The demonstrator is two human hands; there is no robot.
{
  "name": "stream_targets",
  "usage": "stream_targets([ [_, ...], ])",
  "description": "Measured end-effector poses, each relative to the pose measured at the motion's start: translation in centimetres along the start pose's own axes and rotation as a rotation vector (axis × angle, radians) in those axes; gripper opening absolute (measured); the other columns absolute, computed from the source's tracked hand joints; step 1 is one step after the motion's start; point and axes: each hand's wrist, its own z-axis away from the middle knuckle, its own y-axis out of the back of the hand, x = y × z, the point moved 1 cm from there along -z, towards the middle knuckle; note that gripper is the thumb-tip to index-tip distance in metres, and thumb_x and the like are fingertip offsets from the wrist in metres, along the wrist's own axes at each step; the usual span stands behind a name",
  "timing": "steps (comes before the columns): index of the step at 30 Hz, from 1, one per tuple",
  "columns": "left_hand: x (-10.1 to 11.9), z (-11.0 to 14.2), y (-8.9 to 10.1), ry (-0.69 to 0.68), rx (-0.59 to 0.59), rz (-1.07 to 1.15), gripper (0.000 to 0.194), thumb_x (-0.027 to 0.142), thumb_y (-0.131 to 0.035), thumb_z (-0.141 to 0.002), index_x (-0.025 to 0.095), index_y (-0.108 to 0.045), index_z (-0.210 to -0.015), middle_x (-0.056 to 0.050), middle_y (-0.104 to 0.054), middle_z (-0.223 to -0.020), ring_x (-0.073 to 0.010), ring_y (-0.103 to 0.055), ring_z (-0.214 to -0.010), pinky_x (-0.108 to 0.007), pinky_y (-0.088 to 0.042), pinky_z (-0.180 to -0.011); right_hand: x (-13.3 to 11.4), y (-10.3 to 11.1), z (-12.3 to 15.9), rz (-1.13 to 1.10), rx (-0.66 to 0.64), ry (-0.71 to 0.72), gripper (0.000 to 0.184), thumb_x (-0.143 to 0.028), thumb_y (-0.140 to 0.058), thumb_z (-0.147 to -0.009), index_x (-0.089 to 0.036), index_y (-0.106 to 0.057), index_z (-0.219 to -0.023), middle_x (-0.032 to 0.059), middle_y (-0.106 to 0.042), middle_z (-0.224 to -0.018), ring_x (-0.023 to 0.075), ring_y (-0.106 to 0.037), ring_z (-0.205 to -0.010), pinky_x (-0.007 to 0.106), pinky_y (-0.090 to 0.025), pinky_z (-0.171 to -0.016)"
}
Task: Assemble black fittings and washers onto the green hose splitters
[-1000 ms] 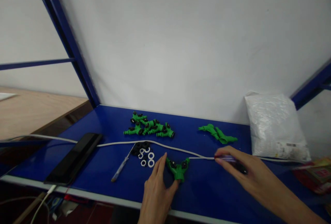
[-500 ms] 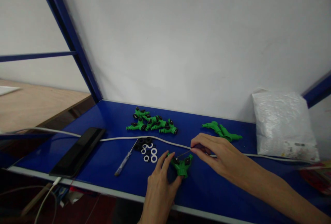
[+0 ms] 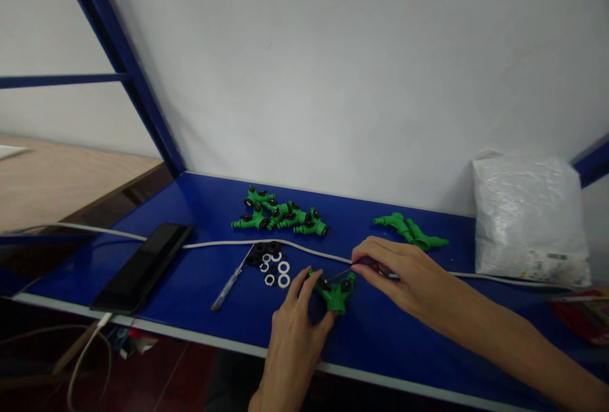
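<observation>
My left hand (image 3: 297, 329) grips a green Y-shaped hose connector (image 3: 336, 300) with black valve knobs, steadying it on the blue tabletop. In my right hand (image 3: 404, 269) is a thin screwdriver (image 3: 365, 262) with a dark handle, mostly covered by the fingers. Its shaft slopes down to the left, and the tip meets the connector near its left knob. Left of the connector lie several white rings (image 3: 283, 280) and black rings (image 3: 259, 251). A second screwdriver (image 3: 227, 291) with a clear handle rests beside them.
Several green connectors with black knobs (image 3: 285, 216) lie at the back; two plain green bodies (image 3: 425, 240) lie farther right. A white cable (image 3: 214, 244) crosses the table. A black phone-like device (image 3: 143, 269) sits left, a white plastic package (image 3: 528, 218) right, against the wall.
The view has tilted slightly downward. My right hand has shifted its hold, so more of the screwdriver's handle shows. My left hand stays on the connector.
</observation>
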Motion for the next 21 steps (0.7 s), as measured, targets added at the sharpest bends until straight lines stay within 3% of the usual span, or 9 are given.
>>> stream_targets([
  [5,0.1,-0.1,0.0,0.009,-0.005,-0.030,0.055,0.022,-0.070,-0.083,0.031,-0.061,-0.137,-0.006,-0.055,-0.151,-0.0274,-0.072,-0.112,-0.037,-0.063,-0.080,-0.7,0.3,-0.7,0.129,-0.056,0.085,0.014,-0.016,-0.053,-0.099,-0.022,-0.065,-0.101,0.0056,-0.071,-0.099,0.0208,-0.068,-0.090,0.033,-0.053,-0.083],
  [11,0.0,0.0,-0.1,0.018,-0.020,-0.035,0.054,0.022,-0.070,-0.085,0.030,-0.061,-0.137,-0.006,-0.054,-0.153,-0.0284,-0.069,-0.119,-0.037,-0.062,-0.084,-2.0,1.1,-1.7,0.241,-0.145,0.150,0.015,-0.010,-0.055,-0.098,-0.019,-0.066,-0.103,0.0067,-0.071,-0.100,0.0223,-0.069,-0.090,0.034,-0.054,-0.081],
  [17,0.0,0.0,-0.1,0.003,0.001,-0.040,0.053,0.021,-0.068,-0.084,0.030,-0.061,-0.136,-0.005,-0.055,-0.152,-0.0277,-0.068,-0.119,-0.037,-0.061,-0.086,-2.1,1.6,-1.8,0.279,-0.171,0.250,0.046,0.009,-0.051,-0.082,-0.021,-0.066,-0.113,0.0066,-0.071,-0.111,0.0232,-0.068,-0.103,0.034,-0.054,-0.088],
  [21,0.0,-0.1,-0.1,-0.002,0.007,-0.045,0.051,0.022,-0.068,-0.085,0.029,-0.061,-0.135,-0.006,-0.055,-0.151,-0.0278,-0.069,-0.118,-0.037,-0.061,-0.085,-2.5,1.4,-2.8,0.338,-0.221,0.254,0.034,0.003,-0.057,-0.087,-0.018,-0.065,-0.112,0.0079,-0.071,-0.111,0.0242,-0.067,-0.103,0.035,-0.053,-0.088],
])
